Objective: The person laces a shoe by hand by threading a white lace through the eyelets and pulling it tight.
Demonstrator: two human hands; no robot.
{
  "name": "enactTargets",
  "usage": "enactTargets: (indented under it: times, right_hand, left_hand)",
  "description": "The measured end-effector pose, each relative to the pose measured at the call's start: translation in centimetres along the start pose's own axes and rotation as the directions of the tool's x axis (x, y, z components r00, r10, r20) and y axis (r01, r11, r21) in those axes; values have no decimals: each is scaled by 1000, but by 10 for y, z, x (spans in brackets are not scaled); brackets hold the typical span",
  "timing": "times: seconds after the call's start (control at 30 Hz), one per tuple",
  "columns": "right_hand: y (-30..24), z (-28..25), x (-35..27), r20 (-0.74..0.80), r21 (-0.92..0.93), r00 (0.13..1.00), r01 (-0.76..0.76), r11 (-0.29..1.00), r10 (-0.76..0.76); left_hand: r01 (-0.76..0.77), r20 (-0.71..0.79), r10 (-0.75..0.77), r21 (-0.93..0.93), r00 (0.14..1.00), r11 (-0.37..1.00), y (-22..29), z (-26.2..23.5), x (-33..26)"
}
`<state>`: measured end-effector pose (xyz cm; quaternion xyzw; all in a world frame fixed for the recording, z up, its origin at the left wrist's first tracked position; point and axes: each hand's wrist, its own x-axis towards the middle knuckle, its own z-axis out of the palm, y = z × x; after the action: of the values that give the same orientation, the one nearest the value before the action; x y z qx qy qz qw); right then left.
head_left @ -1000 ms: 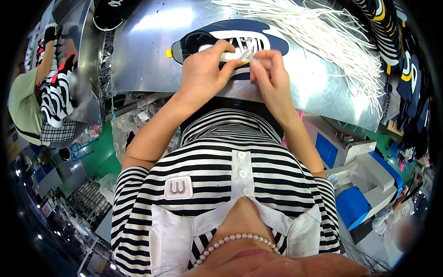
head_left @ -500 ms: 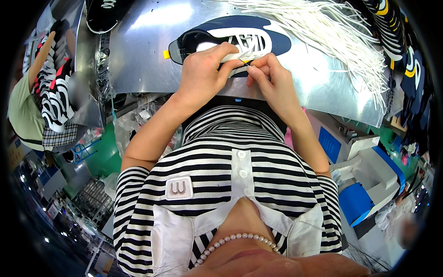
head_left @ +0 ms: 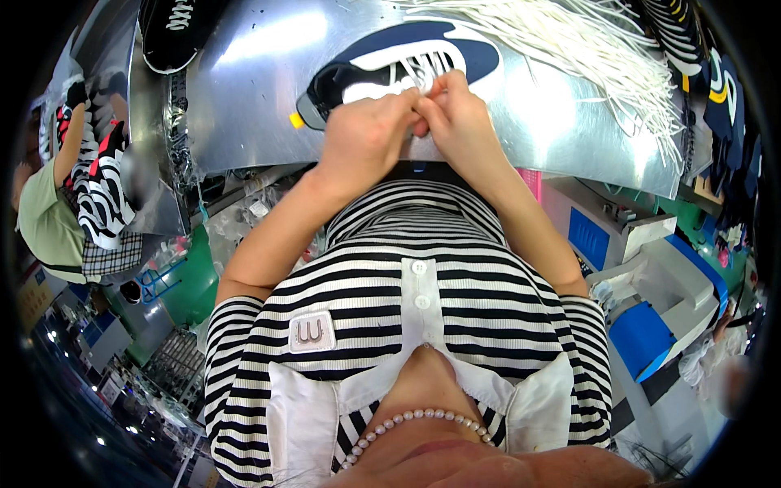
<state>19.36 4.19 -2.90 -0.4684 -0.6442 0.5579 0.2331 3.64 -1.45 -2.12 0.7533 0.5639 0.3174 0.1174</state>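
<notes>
A navy and white shoe upper [head_left: 378, 55] with a black collar lies on its side on the metal table, toe to the right. White shoelace [head_left: 416, 71] crosses its eyelet rows and runs down to my fingertips. My left hand [head_left: 366, 134] is closed at the near side of the upper; its fingertips are partly hidden. My right hand [head_left: 460, 118] meets it there, thumb and fingers pinched at the lace. A yellow tab [head_left: 296, 120] sticks out at the heel end. My hands cover the near edge of the upper.
A heap of loose white laces [head_left: 569, 57] spreads over the right part of the metal table [head_left: 252, 122]. A black shoe [head_left: 181, 32] stands at the far left. More navy uppers [head_left: 722, 89] hang at the right. A co-worker's arm [head_left: 69, 146] is at the left edge.
Both hands have come together, my right hand moving left toward my left. The thin dark piece between my fingers before is now out of sight. The upper sits slightly more tilted.
</notes>
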Motion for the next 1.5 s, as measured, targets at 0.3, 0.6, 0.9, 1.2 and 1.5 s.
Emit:
enactTargets:
  times: [0.3,0.6,0.9,1.2,1.5]
  right_hand:
    - [-4,-63,-25,113,-263,994,37,964,-7]
    - [32,-18,23,-290,-378,855,310,872,-429]
    - [24,-24,22,-236,-224,917,269,937,-320]
    - [26,-19,23,-290,-260,905,239,936,-312]
    - [22,-19,19,-276,-96,919,264,960,-281]
  left_hand:
    - [194,67,-186,-129,980,973,10,-7,-9]
    - [232,595,-239,89,768,969,-1,-45,12]
    - [502,682,-124,-391,721,772,-33,-40,28]
    - [0,762,-74,97,643,995,-22,-46,31]
    - [415,-194,-493,-335,848,846,2,-32,-98]
